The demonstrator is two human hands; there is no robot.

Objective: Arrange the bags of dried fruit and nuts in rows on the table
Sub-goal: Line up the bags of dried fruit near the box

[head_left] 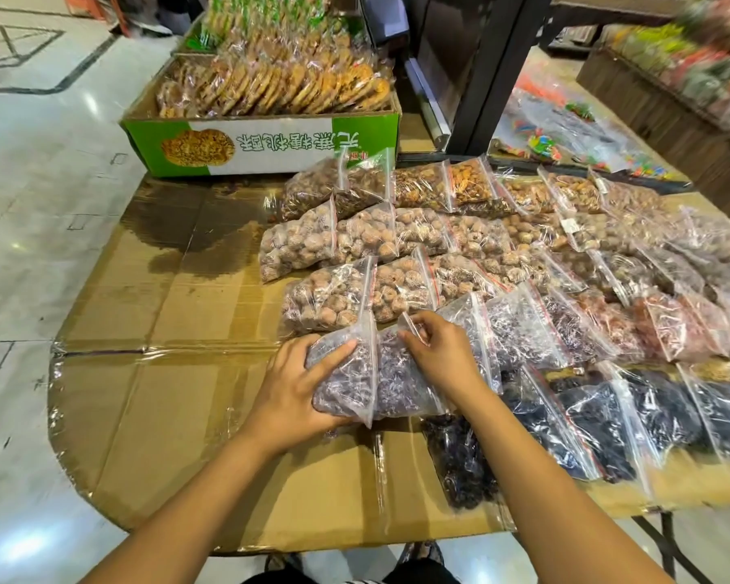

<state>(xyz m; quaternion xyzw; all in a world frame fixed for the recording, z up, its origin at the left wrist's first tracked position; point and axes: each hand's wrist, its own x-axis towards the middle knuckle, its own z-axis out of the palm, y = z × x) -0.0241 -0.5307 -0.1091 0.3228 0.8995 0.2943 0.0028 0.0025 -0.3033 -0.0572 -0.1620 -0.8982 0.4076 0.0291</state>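
Clear bag [346,385] of dark dried fruit, both hands' grip on it.

free: bare cardboard tabletop [152,314] left – front | blocked: bag rows [523,263] right, cookie box [262,145] behind

Bag rows [692,263] cut off right; shelves [700,48] blurred.

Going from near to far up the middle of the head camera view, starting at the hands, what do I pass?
Left hand on clear zip bag of dark purple dried fruit → bag of pale brown wrinkled nuts → green-and-white cardboard box → wrapped round golden biscuits.
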